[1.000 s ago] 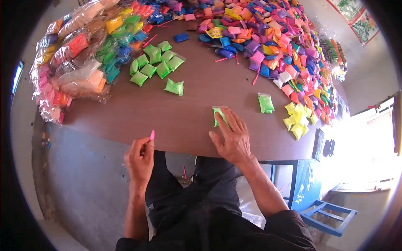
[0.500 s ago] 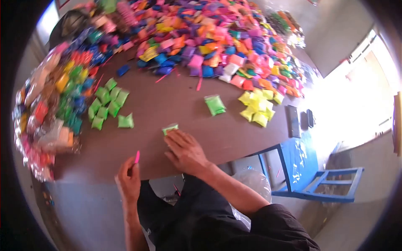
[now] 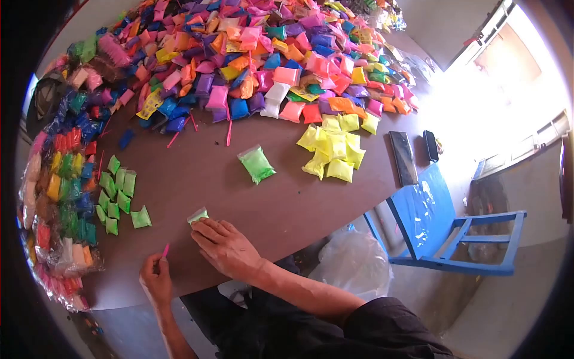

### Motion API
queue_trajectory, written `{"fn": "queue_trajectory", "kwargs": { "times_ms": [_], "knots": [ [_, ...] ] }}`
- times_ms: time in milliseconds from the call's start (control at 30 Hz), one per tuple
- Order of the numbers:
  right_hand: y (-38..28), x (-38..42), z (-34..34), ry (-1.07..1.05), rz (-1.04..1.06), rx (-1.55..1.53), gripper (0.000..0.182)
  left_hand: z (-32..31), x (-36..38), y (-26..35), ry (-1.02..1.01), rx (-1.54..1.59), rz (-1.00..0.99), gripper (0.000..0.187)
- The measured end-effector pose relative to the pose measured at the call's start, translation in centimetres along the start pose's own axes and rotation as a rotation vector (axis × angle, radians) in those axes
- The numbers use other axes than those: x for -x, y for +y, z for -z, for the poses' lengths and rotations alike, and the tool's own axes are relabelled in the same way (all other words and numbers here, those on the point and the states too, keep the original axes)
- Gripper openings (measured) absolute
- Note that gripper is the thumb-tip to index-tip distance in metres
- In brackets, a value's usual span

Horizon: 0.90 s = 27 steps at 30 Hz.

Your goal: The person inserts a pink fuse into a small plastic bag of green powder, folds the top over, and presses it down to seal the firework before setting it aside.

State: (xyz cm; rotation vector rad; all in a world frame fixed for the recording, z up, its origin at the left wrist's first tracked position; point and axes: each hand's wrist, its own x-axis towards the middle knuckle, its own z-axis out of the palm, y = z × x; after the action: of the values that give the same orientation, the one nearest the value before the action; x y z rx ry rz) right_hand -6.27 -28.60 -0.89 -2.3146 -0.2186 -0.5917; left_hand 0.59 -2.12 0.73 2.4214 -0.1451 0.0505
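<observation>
My left hand (image 3: 156, 280), near the front edge of the brown table, pinches a small pink stick (image 3: 165, 251) that points up. My right hand (image 3: 226, 246) lies palm down on a green packet (image 3: 198, 215); only the packet's far end shows past the fingers, which lie flat. Farther up the table a single green packet (image 3: 257, 164) lies by itself. Beside it to the right is a pile of yellow packets (image 3: 336, 145). Several green packets (image 3: 124, 180) are grouped on the left, with one (image 3: 141, 217) a little apart.
A large heap of coloured packets (image 3: 239, 60) covers the table's far side. Bagged bundles (image 3: 72, 197) line the left edge. A phone-like dark object (image 3: 403, 158) and a small black case (image 3: 430, 146) lie at the right. A blue chair (image 3: 418, 224) and plastic bag (image 3: 353, 263) stand beyond the front edge.
The view has shifted, so the packets and both hands appear farther left. My left hand still holds the pink stick, and my right hand remains on the green packet.
</observation>
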Motion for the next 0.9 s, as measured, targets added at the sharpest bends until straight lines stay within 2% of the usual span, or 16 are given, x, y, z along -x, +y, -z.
{"fn": "queue_trajectory", "kwargs": {
  "times_ms": [167, 267, 400, 467, 600, 700, 800, 900],
  "knots": [
    [0.1, -0.3, 1.2, 0.005, 0.006, -0.013, 0.039, -0.9, -1.4, -0.6, 0.004, 0.087, -0.004, 0.016],
    [0.4, -0.1, 0.9, -0.046, 0.005, 0.014, 0.036, -1.1, -2.1, 4.3, -0.039, 0.092, -0.054, 0.016],
    [0.2, -0.4, 1.6, -0.013, 0.018, 0.001, 0.034, -1.8, -2.6, 7.0, -0.080, 0.144, -0.107, 0.013],
    [0.1, -0.1, 1.8, -0.034, 0.035, 0.009, 0.038, -2.2, -2.5, 7.6, -0.118, 0.183, -0.128, 0.012],
    [-0.2, 0.1, 2.3, -0.074, 0.040, 0.026, 0.035, -3.2, -1.8, 8.1, -0.211, 0.193, -0.153, 0.009],
    [-0.8, -0.3, 2.6, -0.094, 0.032, 0.061, 0.031, -3.7, -1.6, 7.8, -0.208, 0.202, -0.162, 0.007],
    [-1.1, -1.0, 2.5, -0.124, 0.031, 0.101, 0.032, -4.9, -2.0, 6.9, -0.133, 0.141, -0.278, 0.007],
    [-1.4, -1.6, 2.5, -0.137, 0.037, 0.126, 0.033, -4.6, -3.0, 7.3, -0.143, 0.020, -0.412, 0.006]
  ]
}}
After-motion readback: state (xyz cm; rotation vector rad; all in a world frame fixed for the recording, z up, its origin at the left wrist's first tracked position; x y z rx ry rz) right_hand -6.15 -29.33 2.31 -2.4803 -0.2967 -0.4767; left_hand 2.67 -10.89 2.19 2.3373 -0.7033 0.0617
